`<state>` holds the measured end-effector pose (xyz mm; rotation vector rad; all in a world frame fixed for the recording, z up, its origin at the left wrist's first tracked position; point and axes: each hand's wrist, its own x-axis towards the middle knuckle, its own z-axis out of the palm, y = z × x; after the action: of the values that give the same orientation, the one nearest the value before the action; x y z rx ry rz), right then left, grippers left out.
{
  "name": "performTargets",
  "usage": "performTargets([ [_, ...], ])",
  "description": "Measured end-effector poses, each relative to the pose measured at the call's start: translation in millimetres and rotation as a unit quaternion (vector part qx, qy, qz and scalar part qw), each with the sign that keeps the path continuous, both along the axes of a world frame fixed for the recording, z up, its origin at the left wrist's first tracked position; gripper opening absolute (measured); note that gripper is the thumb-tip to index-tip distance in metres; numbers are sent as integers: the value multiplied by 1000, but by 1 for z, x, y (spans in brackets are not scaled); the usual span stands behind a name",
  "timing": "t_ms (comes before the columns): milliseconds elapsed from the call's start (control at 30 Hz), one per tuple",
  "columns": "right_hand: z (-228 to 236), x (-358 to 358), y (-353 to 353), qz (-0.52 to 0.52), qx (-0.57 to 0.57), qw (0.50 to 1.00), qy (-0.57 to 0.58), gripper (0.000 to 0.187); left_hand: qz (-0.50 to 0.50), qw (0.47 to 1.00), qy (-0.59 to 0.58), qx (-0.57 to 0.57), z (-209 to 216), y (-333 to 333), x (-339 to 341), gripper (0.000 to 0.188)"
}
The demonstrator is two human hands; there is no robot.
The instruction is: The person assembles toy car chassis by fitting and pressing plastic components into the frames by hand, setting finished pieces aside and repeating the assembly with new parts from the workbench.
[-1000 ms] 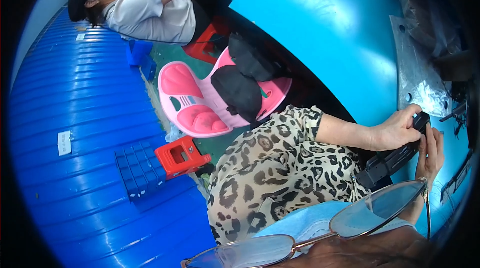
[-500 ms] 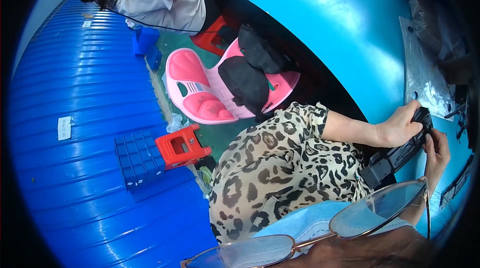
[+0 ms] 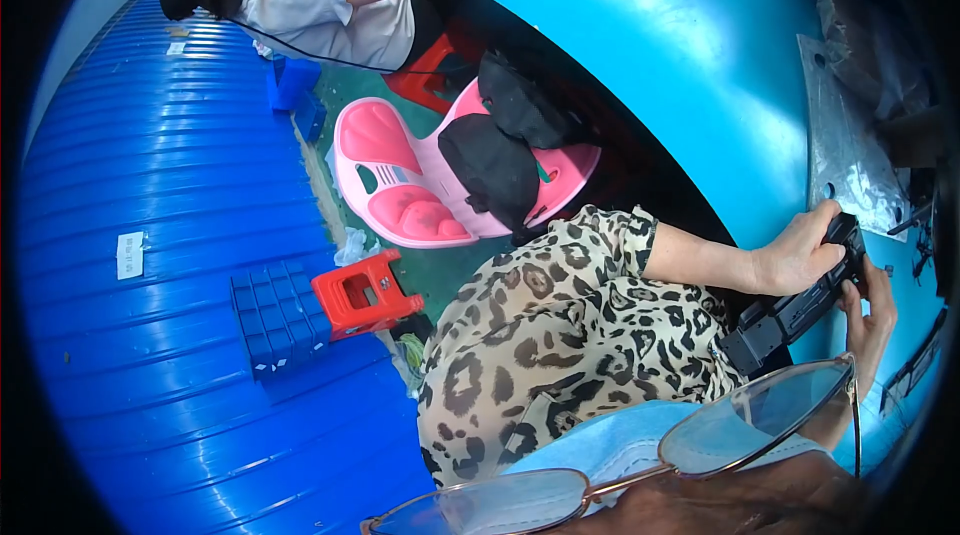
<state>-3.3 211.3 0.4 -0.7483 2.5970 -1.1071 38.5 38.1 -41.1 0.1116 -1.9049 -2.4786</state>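
Note:
A long, black, ridged plastic part [image 3: 812, 303] lies at a slant over the edge of the light-blue table, at the right of the view. My left hand [image 3: 798, 257] is closed around its upper end, thumb bent over the top. Against the side of that same end are the bent fingers of my right hand [image 3: 872, 313], with the thumb near the part. What those fingertips pinch, if anything, is too small to make out. My glasses and mask cover part of the right forearm.
The blue table [image 3: 690, 65] curves along the right, with a clear plastic sheet [image 3: 850, 155] and dark cables on it. A pink seat [image 3: 410, 185] holding black bags, a red stool [image 3: 365, 293] and a blue crate [image 3: 275, 320] stand leftward. A co-worker [image 3: 310, 10] sits at the upper left.
My right hand has shifted slightly down along the black part and its fingers have changed their bend. My left hand keeps its grip. The co-worker's arm has moved a little.

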Motion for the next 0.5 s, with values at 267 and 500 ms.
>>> performTargets([
  [267,8,-1,-1,11,83,996,38,29,11,1000,3,-16,-3,2,-1,34],
  [500,6,-1,-9,14,53,991,119,29,-59,993,-53,88,-13,0,-6,45],
])
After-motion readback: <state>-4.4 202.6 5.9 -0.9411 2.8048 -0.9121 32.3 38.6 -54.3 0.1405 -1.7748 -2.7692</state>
